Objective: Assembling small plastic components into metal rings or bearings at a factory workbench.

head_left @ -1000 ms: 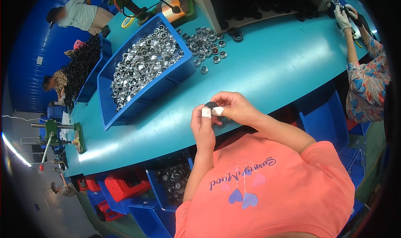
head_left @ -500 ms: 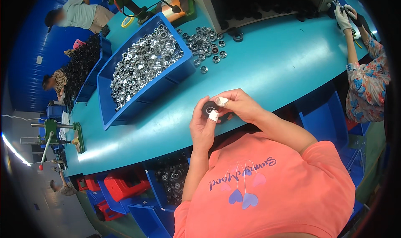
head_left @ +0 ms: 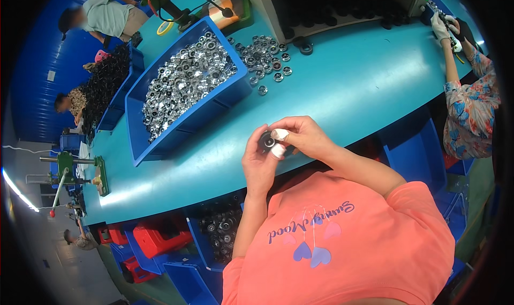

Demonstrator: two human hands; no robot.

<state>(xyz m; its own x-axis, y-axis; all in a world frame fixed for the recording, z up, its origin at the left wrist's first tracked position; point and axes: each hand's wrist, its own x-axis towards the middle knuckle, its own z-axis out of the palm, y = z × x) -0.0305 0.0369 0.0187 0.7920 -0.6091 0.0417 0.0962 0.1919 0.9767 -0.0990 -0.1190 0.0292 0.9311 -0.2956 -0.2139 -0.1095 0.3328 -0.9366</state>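
Note:
Between my two hands, above the near edge of the bench, is a small round black wheel-like part [head_left: 264,140] with a pale ring at its centre. My left hand [head_left: 258,165] is closed around its left side, the white-wrapped thumb lying on its near face. From the right, my right hand [head_left: 308,137] pinches the same part, its own white-wrapped thumb pressed over the upper edge near the centre. Something dark shows under the right fingers, too covered to make out. Beyond my hands, a blue bin [head_left: 190,126] holds many shiny clear-and-black round parts [head_left: 184,77].
Loose shiny round parts [head_left: 262,56] lie beside the bin on the teal bench [head_left: 342,85]. An open-fronted box [head_left: 342,27] with black parts stands at the back. A green hand press [head_left: 67,171] is far left. At right, a gloved co-worker [head_left: 468,112] handles something. Blue crates [head_left: 412,150] sit below.
My right thumb has moved left and down over the black part's face, near the ring. The left thumb has shifted slightly to the right. The co-worker's gloved hands at the right moved slightly.

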